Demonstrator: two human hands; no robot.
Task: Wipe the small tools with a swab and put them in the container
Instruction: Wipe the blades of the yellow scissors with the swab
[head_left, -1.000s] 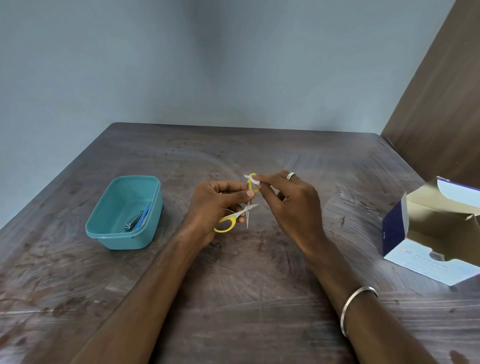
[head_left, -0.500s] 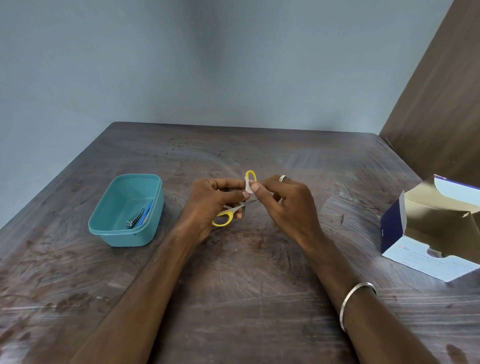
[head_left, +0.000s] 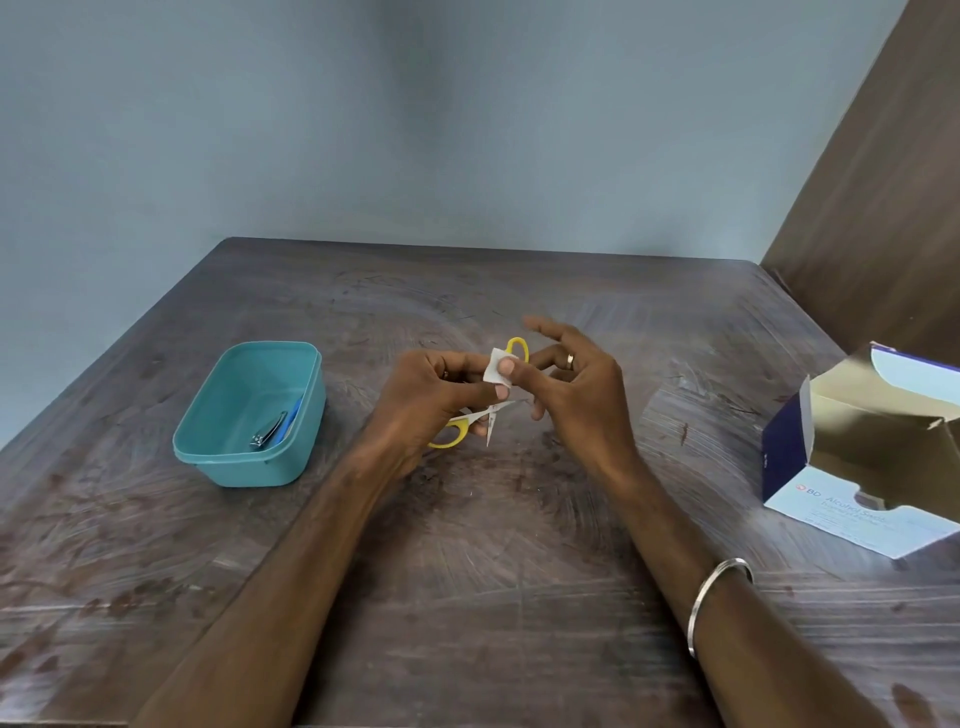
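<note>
Small scissors (head_left: 451, 435) with yellow handles, blades apart, sit in my left hand (head_left: 426, 400) above the middle of the table. My left thumb pins a white swab (head_left: 494, 364) against the upper yellow loop. My right hand (head_left: 582, 395) is just to the right with its fingers spread, close to the scissors; one finger lies behind the upper loop. At the left stands the teal container (head_left: 234, 470), with a metal nail clipper (head_left: 266, 432) and a blue tool (head_left: 292, 415) inside.
An open blue-and-white alcohol swab box (head_left: 852, 512) lies on its side at the right table edge. The dark wooden table (head_left: 493, 597) meets a blue wall at the back; a brown panel rises at the far right.
My right hand has let go of the swab and spread its fingers. The swab now sits under my left thumb. The scissors have stayed in my left hand.
</note>
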